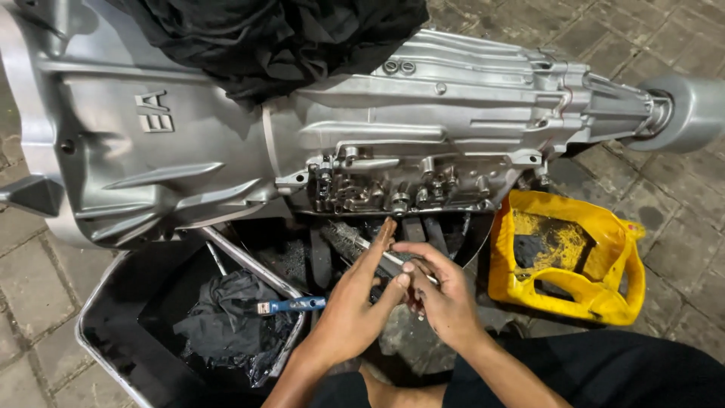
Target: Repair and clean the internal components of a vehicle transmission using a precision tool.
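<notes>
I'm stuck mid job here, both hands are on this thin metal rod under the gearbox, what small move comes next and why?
Probably lift the rod toward the exposed valve body: the left hand and right hand pinch it just below that opening.

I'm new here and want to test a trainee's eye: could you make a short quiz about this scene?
1. True or false: the black cloth lies on top of the silver gearbox housing.
2. What colour is the cut-open jug? A red, B yellow, C green.
3. Fill in: the blue-handled tool lies in the metal ____.

Key: 1 true. 2 B. 3 tray. Also note that the left hand and right hand meet around a thin metal part below the gearbox.
</notes>
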